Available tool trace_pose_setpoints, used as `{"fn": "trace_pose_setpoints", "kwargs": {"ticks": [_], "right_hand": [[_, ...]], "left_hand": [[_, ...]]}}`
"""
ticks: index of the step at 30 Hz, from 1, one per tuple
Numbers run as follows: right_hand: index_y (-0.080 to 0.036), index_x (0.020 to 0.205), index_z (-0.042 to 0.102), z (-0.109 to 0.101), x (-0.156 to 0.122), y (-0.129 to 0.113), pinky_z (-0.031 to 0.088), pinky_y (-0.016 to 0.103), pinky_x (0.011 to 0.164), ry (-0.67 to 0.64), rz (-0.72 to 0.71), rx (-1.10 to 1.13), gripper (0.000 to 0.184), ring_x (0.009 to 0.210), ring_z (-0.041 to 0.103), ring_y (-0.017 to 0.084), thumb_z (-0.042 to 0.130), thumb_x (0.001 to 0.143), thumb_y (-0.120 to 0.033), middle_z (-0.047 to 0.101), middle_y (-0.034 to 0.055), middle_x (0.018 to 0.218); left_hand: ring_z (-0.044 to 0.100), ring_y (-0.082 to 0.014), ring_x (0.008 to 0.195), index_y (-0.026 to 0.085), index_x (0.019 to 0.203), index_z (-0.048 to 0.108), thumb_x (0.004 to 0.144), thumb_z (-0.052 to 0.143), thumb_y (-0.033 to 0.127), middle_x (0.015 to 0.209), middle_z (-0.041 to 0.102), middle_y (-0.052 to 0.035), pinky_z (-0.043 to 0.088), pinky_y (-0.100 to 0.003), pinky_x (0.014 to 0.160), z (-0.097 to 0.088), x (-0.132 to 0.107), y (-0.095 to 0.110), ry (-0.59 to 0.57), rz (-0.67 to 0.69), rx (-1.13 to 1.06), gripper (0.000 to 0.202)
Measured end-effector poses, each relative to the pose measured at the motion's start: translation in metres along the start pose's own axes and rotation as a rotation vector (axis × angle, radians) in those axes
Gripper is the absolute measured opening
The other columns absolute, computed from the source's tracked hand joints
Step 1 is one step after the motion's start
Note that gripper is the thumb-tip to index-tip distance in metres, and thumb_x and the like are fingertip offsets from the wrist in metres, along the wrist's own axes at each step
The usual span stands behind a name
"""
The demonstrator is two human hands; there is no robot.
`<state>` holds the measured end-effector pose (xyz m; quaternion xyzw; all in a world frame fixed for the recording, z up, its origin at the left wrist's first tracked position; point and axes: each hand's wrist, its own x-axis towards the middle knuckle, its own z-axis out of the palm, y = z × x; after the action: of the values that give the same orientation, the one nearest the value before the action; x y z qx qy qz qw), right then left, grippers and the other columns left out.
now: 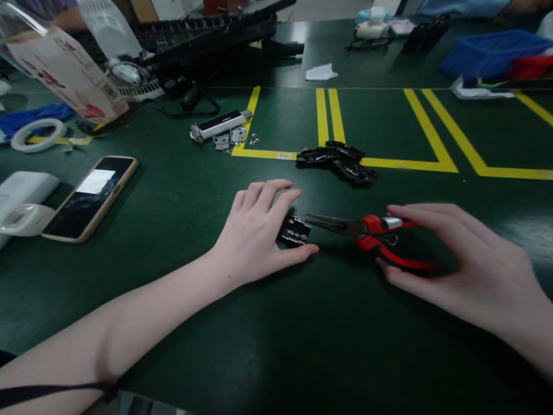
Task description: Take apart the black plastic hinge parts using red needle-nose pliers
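Observation:
My left hand is low over the table, its thumb and fingers spread around a small black metal part. The thumb lies along the part's near edge, and a gap shows between the index finger and its far edge. The part's left end is hidden under the hand. My right hand is closed around the handles of red-handled needle-nose pliers, fingers on the far handle and thumb by the near one. The pliers' tips point left, just beside the black part, with the jaws slightly parted.
Several black metal parts lie in a pile beyond my hands. Left of them are a black-and-white bar, small metal plates and rings. A phone and tape roll sit left; a blue bin stands back right.

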<state>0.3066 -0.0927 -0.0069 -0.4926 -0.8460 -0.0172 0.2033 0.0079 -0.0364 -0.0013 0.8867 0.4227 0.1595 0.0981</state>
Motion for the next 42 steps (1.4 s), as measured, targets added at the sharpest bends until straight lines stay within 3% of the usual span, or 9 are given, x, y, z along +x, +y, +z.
{"fn": "trace_pose_setpoints", "kwargs": {"ticks": [3,6,15,20,23,26,29,34,42], "right_hand": [[-0.024,0.140,0.053,0.000,0.001,-0.008,0.059,0.038,0.094,-0.044,0.085,0.074,0.055,0.113,0.068,0.026,0.068,0.089,-0.037,0.067,0.0091,0.126],[-0.026,0.138,0.054,-0.001,0.001,-0.015,0.059,0.039,0.092,-0.070,0.147,0.174,0.054,0.113,0.068,0.026,0.067,0.087,-0.039,0.067,0.0074,0.126],[-0.026,0.137,0.055,-0.001,-0.001,-0.025,0.062,0.039,0.087,-0.047,0.108,0.234,0.057,0.111,0.067,0.026,0.069,0.085,-0.043,0.062,0.0089,0.126],[-0.031,0.148,0.048,-0.001,-0.004,-0.020,0.063,0.044,0.092,-0.072,0.136,0.222,0.071,0.112,0.071,0.027,0.072,0.084,-0.051,0.069,0.0054,0.131],[-0.034,0.144,0.052,0.000,-0.004,-0.020,0.064,0.044,0.091,-0.072,0.159,0.224,0.067,0.108,0.073,0.027,0.072,0.083,-0.050,0.071,0.0032,0.127],[-0.032,0.143,0.053,0.002,-0.003,-0.022,0.062,0.040,0.095,-0.064,0.157,0.222,0.063,0.111,0.072,0.025,0.072,0.084,-0.042,0.071,0.0035,0.128],[-0.031,0.145,0.053,0.003,-0.004,-0.022,0.062,0.039,0.096,-0.045,0.131,0.213,0.067,0.111,0.072,0.025,0.075,0.082,-0.041,0.070,0.0043,0.129],[-0.031,0.150,0.048,-0.001,-0.005,-0.025,0.059,0.038,0.100,-0.008,0.108,0.191,0.071,0.112,0.070,0.025,0.074,0.084,-0.043,0.068,0.0045,0.132],[-0.032,0.144,0.054,-0.007,-0.009,-0.029,0.060,0.039,0.095,0.048,0.072,0.162,0.066,0.104,0.071,0.024,0.076,0.083,-0.042,0.068,0.0045,0.127]], "left_hand": [[0.046,-0.0373,0.136,0.010,0.144,0.048,0.090,0.066,0.049,0.150,0.052,-0.0193,0.045,-0.054,0.106,0.000,0.000,-0.005,-0.020,0.004,-0.021,0.069],[0.045,-0.0371,0.137,0.010,0.150,0.040,0.088,0.067,0.045,0.152,0.049,-0.0199,0.044,-0.056,0.108,-0.002,-0.004,-0.011,-0.015,-0.032,-0.038,0.076],[0.052,-0.0388,0.123,0.009,0.152,0.038,0.083,0.069,0.051,0.138,0.051,-0.0214,0.047,-0.060,0.101,-0.014,-0.010,-0.031,-0.058,-0.176,0.010,0.087],[0.051,-0.0377,0.128,0.010,0.152,0.037,0.087,0.068,0.050,0.141,0.054,-0.0204,0.044,-0.061,0.106,-0.011,-0.006,-0.035,-0.098,-0.113,-0.072,0.082],[0.043,-0.0378,0.142,0.013,0.156,0.033,0.090,0.067,0.047,0.155,0.048,-0.0199,0.037,-0.062,0.115,-0.009,-0.005,-0.038,-0.124,-0.057,-0.158,0.083],[0.046,-0.0337,0.143,0.016,0.157,0.033,0.090,0.070,0.041,0.153,0.053,-0.0158,0.036,-0.059,0.119,-0.008,-0.003,-0.042,-0.142,0.014,-0.271,0.080],[0.054,-0.0311,0.136,0.022,0.153,0.039,0.086,0.077,0.036,0.145,0.059,-0.0126,0.045,-0.056,0.115,-0.007,-0.003,-0.044,-0.117,0.067,-0.371,0.078],[0.058,-0.0281,0.129,0.027,0.141,0.048,0.080,0.082,0.028,0.139,0.053,-0.0101,0.056,-0.048,0.108,-0.007,-0.006,-0.036,-0.031,0.144,-0.480,0.070],[0.058,-0.0258,0.119,0.021,0.131,0.050,0.072,0.085,0.022,0.128,0.052,-0.0093,0.060,-0.041,0.099,-0.006,-0.006,-0.035,0.046,0.197,-0.419,0.068]]}}
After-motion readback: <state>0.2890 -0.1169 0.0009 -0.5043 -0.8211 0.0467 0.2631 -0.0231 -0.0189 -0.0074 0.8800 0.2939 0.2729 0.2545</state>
